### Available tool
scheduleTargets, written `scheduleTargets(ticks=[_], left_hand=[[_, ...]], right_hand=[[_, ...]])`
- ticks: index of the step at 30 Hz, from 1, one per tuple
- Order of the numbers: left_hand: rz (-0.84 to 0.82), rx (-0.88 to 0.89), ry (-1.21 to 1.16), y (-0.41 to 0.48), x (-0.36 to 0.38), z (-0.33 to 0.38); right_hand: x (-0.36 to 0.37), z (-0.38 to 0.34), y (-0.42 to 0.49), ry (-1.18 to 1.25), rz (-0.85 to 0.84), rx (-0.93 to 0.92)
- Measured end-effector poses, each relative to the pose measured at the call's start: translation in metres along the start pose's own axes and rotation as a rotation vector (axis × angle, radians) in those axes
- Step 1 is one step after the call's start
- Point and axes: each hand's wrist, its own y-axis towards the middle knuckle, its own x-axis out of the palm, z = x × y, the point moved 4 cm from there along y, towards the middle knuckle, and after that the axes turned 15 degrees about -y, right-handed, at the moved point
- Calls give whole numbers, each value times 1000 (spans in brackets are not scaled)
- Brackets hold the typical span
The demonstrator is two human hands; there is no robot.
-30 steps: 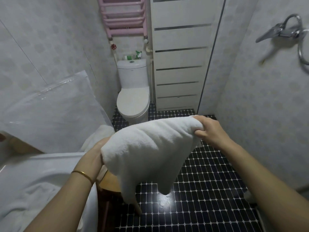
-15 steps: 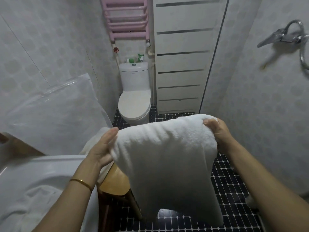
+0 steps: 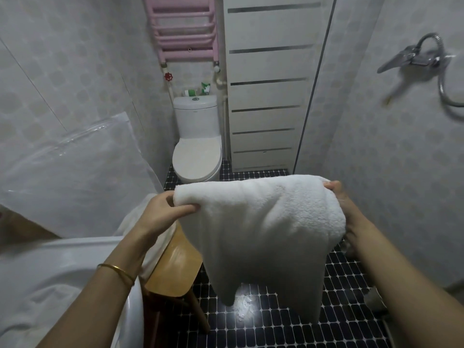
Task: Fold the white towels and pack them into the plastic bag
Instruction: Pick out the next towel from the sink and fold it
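Observation:
A white fluffy towel (image 3: pixel 261 229) hangs in the air in front of me, spread between both hands, its lower edge dangling above the floor. My left hand (image 3: pixel 163 209) pinches the towel's upper left corner, thumb on top. My right hand (image 3: pixel 341 204) grips the upper right corner, mostly hidden behind the cloth. A large clear plastic bag (image 3: pixel 75 177) leans against the left wall. More white cloth (image 3: pixel 50 285) lies at the lower left.
A wooden stool (image 3: pixel 173 272) stands below the towel on the black mosaic floor (image 3: pixel 276 330). A white toilet (image 3: pixel 198 151) sits at the back, a pink towel rail (image 3: pixel 185 28) above it. A shower tap (image 3: pixel 411 59) juts from the right wall.
The towel has been drawn wider between my hands and hangs longer. My left hand shifted from flat against the cloth to pinching its corner.

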Motion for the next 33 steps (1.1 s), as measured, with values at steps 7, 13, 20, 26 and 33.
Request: scheduleTargets(ticks=[7,13,20,26,33], left_hand=[[114,100,-160,-6,30,24],[116,-97,-466,-2,46,30],[126,-239,-629,1,47,31],[175,-292,-599,2,33,24],[248,-313,-455,0,19,18]], right_hand=[[-21,23,5,-134,163,264],[-22,43,-1,-139,87,466],[5,63,-26,99,-236,531],[12,60,-30,-113,-265,613],[21,42,-11,-81,118,435]])
